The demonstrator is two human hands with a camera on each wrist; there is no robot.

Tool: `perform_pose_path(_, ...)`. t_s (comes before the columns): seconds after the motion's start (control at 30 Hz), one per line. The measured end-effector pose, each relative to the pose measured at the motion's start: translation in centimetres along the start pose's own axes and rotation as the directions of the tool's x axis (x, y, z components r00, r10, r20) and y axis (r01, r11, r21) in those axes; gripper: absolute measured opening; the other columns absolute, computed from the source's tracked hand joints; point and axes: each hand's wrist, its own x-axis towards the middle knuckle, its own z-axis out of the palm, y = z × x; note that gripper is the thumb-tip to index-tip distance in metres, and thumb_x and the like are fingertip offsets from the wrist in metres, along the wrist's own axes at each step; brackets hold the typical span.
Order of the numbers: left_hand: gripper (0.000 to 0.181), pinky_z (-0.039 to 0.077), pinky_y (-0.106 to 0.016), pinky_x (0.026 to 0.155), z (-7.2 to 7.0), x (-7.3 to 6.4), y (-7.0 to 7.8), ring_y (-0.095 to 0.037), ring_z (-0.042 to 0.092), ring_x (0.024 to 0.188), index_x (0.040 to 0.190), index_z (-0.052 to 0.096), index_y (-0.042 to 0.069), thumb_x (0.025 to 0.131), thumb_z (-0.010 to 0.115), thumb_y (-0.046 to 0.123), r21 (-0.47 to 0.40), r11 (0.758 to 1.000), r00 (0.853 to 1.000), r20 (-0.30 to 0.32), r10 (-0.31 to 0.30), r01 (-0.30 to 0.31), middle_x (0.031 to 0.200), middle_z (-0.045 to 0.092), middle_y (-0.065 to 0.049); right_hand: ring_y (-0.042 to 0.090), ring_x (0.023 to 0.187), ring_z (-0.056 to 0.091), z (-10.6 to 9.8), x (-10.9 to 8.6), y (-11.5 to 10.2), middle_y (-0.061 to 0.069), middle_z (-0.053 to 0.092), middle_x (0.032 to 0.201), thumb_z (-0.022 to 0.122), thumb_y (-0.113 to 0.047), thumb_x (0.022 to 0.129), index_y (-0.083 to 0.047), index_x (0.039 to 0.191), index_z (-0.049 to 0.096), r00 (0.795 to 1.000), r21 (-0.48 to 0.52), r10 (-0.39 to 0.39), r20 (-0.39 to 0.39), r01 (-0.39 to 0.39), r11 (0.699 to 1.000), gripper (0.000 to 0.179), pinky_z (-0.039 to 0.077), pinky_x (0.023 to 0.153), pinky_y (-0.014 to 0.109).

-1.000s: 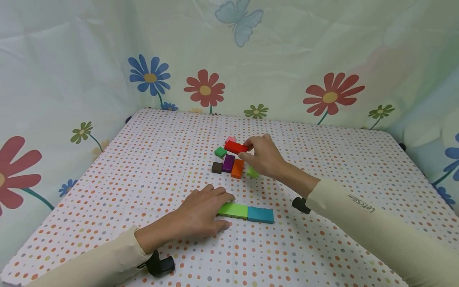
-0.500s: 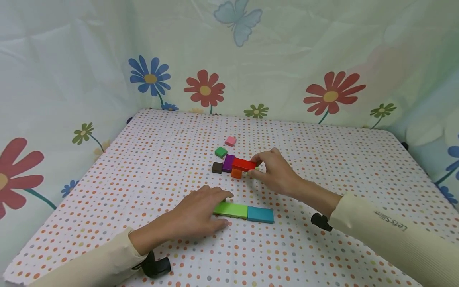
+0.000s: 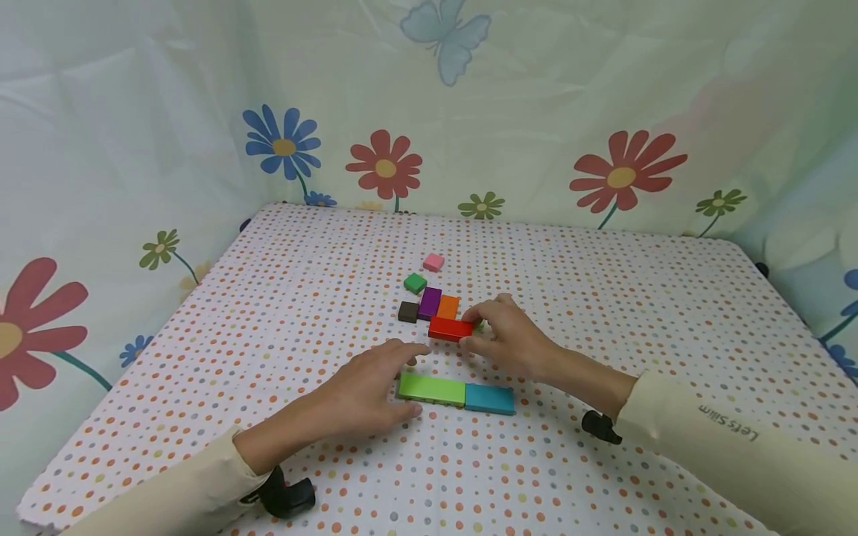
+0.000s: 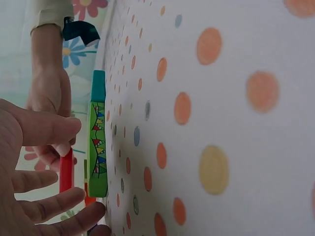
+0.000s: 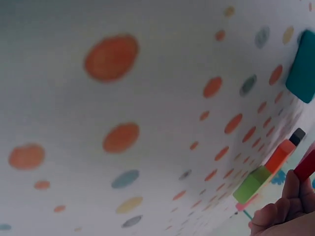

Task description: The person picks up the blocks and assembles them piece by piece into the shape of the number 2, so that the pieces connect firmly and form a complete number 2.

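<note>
In head view, my right hand (image 3: pixel 512 339) mostly hides the small lime block (image 5: pixel 252 185); my red block (image 3: pixel 448 329) covers part of the orange block (image 3: pixel 448 306). The right wrist view crops the blue block (image 5: pixel 302 69).

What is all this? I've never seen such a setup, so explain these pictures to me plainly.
There is no machine: these are a person's left hand and right hand, both bare. The wide picture comes from a camera worn on the head, looking forward and down. The others come from the left-wrist camera and right-wrist camera, so the surface looks tipped there.

On the dotted cloth, a long light green block and a blue block lie end to end. Farther away are a pink block, dark green block, brown block, purple block, orange block and small light green block.

The right hand pinches a red block; the left hand, fingers spread, holds nothing.
</note>
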Motion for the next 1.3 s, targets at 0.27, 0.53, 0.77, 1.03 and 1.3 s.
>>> perform_pose_path(0.27,0.076,0.051,-0.039,0.087,-0.4,0.0,-0.4,-0.018,0.057,0.105,0.151,0.044,0.019,0.085,0.081,0.024,-0.028,1.000,1.000,-0.027,0.008,-0.009,0.133,0.057,-0.002,0.022,0.104,0.047,0.6,-0.3,-0.4,0.005,0.063,0.113,0.074,-0.020,0.093,-0.004,0.122,0.067,0.999,-0.021,-0.006,0.049,0.007,1.000,0.035,0.048,0.082,0.034)
perform_pose_path(0.53,0.076,0.050,-0.036,0.081,-0.7,0.2,-0.7,-0.019,0.054,0.098,0.151,0.044,0.020,0.085,0.081,0.023,-0.040,0.999,0.999,-0.024,-0.030,0.029,0.129,0.054,-0.002,0.021,0.106,0.047,0.9,-0.2,-0.4,0.004,0.064,0.115,0.075,-0.019,0.092,-0.005,0.121,0.068,0.993,-0.022,-0.060,0.100,0.062,0.998,0.033,0.048,0.082,0.033)
perform_pose_path(0.77,0.073,0.050,-0.044,0.096,-0.8,0.4,-0.9,-0.020,0.055,0.111,0.149,0.045,0.020,0.085,0.081,0.023,-0.027,0.999,0.999,-0.035,-0.028,0.027,0.133,0.054,-0.003,0.018,0.109,0.048,1.2,-0.1,-0.5,0.002,0.063,0.118,0.074,-0.018,0.093,-0.007,0.123,0.067,0.981,-0.057,-0.117,0.156,0.127,0.990,0.032,0.051,0.089,0.033)
perform_pose_path(1.03,0.069,0.049,-0.047,0.099,-0.7,0.4,-1.0,-0.020,0.055,0.118,0.147,0.049,0.020,0.085,0.080,0.024,-0.024,1.000,0.999,-0.043,-0.021,0.020,0.134,0.054,-0.001,0.016,0.107,0.047,1.7,0.2,-1.1,-0.002,0.066,0.110,0.075,-0.017,0.093,-0.006,0.124,0.068,0.968,-0.084,-0.182,0.174,0.199,0.976,0.034,0.049,0.086,0.031)
perform_pose_path(1.3,0.062,0.049,-0.043,0.097,-0.9,0.2,-1.2,-0.018,0.056,0.112,0.143,0.055,0.021,0.085,0.080,0.022,-0.003,1.000,0.998,-0.061,0.022,-0.022,0.128,0.057,0.000,0.016,0.104,0.048,1.8,0.5,-1.3,-0.001,0.065,0.109,0.075,-0.014,0.092,-0.005,0.123,0.067,0.955,-0.098,-0.227,0.189,0.248,0.964,0.033,0.049,0.085,0.029)
